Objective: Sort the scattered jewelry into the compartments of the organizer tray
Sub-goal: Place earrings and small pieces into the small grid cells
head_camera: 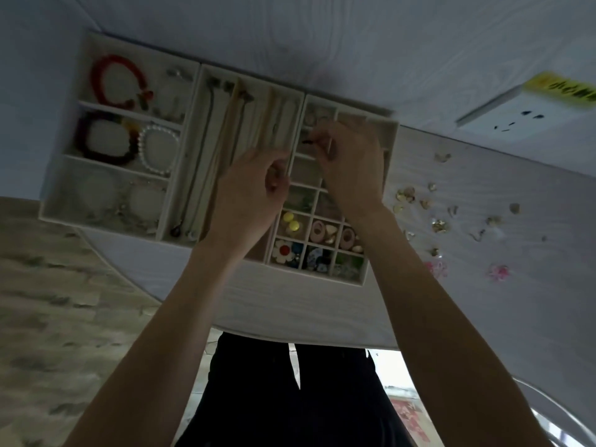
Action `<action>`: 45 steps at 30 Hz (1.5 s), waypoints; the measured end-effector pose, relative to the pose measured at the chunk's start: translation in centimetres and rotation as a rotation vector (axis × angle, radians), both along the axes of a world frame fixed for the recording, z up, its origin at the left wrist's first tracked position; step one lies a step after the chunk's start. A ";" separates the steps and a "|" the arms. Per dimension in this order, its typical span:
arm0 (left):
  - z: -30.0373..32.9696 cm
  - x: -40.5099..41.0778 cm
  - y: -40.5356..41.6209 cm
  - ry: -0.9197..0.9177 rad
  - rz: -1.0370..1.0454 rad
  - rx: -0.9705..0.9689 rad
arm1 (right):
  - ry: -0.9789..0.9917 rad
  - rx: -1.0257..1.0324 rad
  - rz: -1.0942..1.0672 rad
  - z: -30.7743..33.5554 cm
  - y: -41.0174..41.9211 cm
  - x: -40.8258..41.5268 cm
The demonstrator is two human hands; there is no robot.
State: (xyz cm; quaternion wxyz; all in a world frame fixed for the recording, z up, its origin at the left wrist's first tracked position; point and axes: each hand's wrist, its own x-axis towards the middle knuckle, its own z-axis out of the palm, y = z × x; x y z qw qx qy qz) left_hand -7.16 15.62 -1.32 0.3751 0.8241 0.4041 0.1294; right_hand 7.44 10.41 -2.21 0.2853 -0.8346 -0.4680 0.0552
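Note:
A cream organizer tray (pixel 180 175) in three sections lies on the white table. Its left section holds bracelets, among them a red one (pixel 111 80) and a pearl one (pixel 159 150). The middle section holds necklaces (pixel 206 146). The right section is a grid of small compartments (pixel 317 235) with earrings and charms. My right hand (pixel 346 162) hovers over the upper grid cells and pinches a small dark piece (pixel 308 141). My left hand (pixel 251 191) hangs over the middle section's right edge, fingers curled; whether it holds anything is unclear.
Loose gold earrings (pixel 438 225) and two pink pieces (pixel 498 272) lie scattered on the table right of the tray. A white power strip (pixel 516 116) with a yellow label sits at the far right. The table's near edge crosses above my dark trousers; the floor lies to the left.

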 end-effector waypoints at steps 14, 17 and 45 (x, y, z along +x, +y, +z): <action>0.1 -0.1 0.5 -0.036 -0.058 0.028 | -0.222 -0.173 0.243 1.2 1.0 3.3; 0.2 0.0 0.5 -0.044 -0.059 0.030 | -0.263 -0.244 0.343 1.6 1.6 3.6; 0.1 -0.1 0.2 -0.019 -0.040 0.053 | -0.057 -0.248 0.275 0.7 1.6 1.7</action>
